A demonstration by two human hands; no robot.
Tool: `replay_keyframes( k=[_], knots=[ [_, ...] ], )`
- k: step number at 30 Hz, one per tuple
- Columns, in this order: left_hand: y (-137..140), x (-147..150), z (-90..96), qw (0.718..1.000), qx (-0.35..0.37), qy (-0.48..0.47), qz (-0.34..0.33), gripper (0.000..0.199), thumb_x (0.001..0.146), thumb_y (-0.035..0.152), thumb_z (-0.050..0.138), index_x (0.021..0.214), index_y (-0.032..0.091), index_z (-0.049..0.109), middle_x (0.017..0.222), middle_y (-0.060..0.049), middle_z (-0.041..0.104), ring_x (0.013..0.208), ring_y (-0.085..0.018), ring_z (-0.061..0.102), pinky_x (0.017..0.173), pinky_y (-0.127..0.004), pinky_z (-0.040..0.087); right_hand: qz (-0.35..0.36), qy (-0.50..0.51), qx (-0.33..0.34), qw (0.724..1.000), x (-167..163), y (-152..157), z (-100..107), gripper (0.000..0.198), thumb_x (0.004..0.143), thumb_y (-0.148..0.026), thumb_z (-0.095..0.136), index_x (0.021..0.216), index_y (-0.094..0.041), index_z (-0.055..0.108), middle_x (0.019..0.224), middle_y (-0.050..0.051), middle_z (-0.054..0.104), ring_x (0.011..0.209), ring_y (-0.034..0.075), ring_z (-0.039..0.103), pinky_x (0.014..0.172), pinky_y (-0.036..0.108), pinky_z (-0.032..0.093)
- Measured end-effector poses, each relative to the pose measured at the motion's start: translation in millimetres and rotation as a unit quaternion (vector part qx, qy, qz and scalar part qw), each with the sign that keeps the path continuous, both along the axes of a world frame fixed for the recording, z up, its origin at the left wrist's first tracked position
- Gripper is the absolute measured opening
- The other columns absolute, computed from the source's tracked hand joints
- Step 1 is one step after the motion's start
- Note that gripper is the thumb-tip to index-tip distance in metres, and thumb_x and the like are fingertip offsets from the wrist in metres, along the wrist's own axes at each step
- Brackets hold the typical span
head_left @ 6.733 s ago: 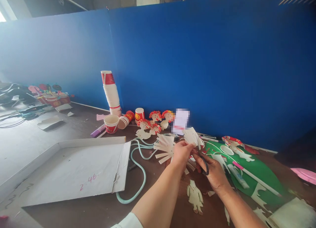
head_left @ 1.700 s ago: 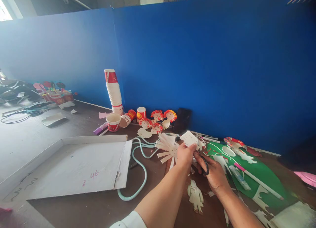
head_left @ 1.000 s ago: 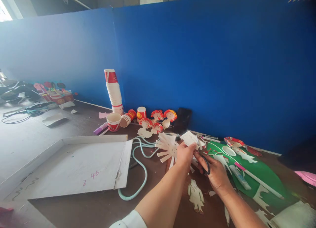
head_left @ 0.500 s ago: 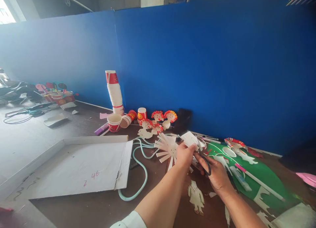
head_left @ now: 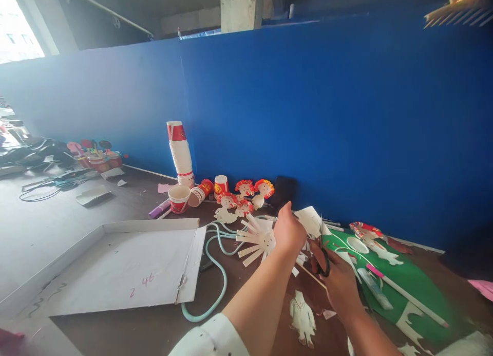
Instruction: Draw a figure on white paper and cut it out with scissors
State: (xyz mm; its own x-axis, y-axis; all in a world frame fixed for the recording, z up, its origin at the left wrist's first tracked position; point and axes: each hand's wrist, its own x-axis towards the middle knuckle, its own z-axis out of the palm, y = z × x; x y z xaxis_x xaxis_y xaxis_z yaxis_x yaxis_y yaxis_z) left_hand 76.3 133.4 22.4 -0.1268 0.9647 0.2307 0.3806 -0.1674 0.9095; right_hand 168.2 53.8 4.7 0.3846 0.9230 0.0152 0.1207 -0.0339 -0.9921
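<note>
Two hands (head_left: 289, 231) (head_left: 339, 281), one scissors (head_left: 323, 261), one cup stack (head_left: 180, 153).

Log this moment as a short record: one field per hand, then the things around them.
left hand: grips a white paper piece, raised off the table
right hand: fingers through the loops of black scissors, blades at the paper
beside hands: fringed paper cutout; paper figure lying flat
right side: green sheet
back: cup stack at blue partition
left side: white cardboard tray
</note>
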Motion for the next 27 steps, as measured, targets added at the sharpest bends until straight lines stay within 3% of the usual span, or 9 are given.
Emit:
replay_keyframes(
  k=[4, 10, 18, 27],
  knots=[
    [21.4, 2.3, 4.5, 0.979, -0.018, 0.19, -0.065, 0.084, 0.07, 0.007, 0.048, 0.147, 0.021, 0.018, 0.152, -0.01, 0.022, 0.115, -0.027, 0.054, 0.093, -0.035, 0.045, -0.017, -0.036, -0.009, 0.999, 7.2, 1.1, -1.5, 0.043, 0.068, -0.059, 0.065, 0.075, -0.016, 0.07, 0.048, -0.002, 0.053, 0.05, 0.014, 0.047, 0.048, 0.026, 0.036],
    [39.1, 0.8, -3.5, 0.942, -0.023, 0.324, -0.089, 0.1, 0.07, 0.011, 0.059, 0.147, 0.026, -0.002, 0.155, -0.012, 0.002, 0.102, -0.023, 0.062, 0.082, -0.031, 0.05, -0.043, -0.067, -0.019, 0.997, 14.6, 7.0, -10.9, 0.047, 0.07, -0.058, 0.062, 0.093, -0.018, 0.073, 0.05, -0.002, 0.059, 0.055, 0.016, 0.053, 0.051, 0.024, 0.04],
    [48.8, 1.3, -4.8, 0.925, -0.01, 0.373, -0.076, 0.096, 0.07, 0.009, 0.052, 0.147, 0.021, -0.004, 0.155, -0.012, 0.001, 0.094, -0.022, 0.065, 0.076, -0.032, 0.052, -0.032, -0.01, -0.015, 0.999, 15.4, 13.7, -21.5, 0.053, 0.069, -0.055, 0.067, 0.105, -0.016, 0.07, 0.051, -0.002, 0.059, 0.055, 0.016, 0.054, 0.05, 0.024, 0.042],
    [56.4, 0.8, 2.7, 0.935, 0.002, 0.35, -0.062, 0.094, 0.068, 0.004, 0.049, 0.148, 0.026, 0.002, 0.155, -0.009, 0.005, 0.098, -0.021, 0.063, 0.08, -0.031, 0.05, -0.046, 0.003, -0.021, 0.999, 5.7, 7.8, -1.5, 0.049, 0.068, -0.053, 0.068, 0.099, -0.015, 0.072, 0.049, -0.002, 0.056, 0.052, 0.015, 0.05, 0.05, 0.025, 0.043]
  ],
)
